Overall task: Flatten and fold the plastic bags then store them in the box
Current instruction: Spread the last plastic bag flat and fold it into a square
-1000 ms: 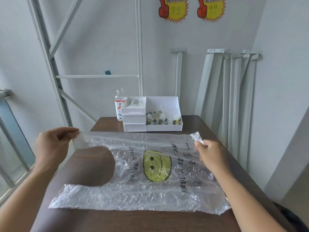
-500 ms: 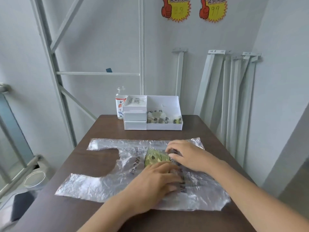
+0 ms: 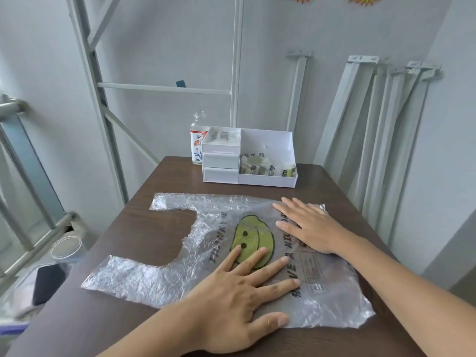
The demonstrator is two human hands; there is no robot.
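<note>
Head view: the plastic bag [image 3: 211, 243] is pressed flat on the table [image 3: 144, 228] by the left hand [image 3: 239, 292] and right hand [image 3: 314, 228], fingers spread; the box [image 3: 268, 180] is seen at the far edge.

Lower centre: my left hand [image 3: 239, 292] and right hand [image 3: 313, 228] press flat on clear crinkled smiley-print plastic bag [image 3: 206, 243], spread on dark brown wooden table [image 3: 154, 228]. Upper centre: white compartmented storage box [image 3: 268, 180].

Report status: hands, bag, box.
Left hand flat on bag, fingers spread. Right hand flat on its far right part. Bag unfolded, crinkled, on table. Box beyond, nothing between.
</note>
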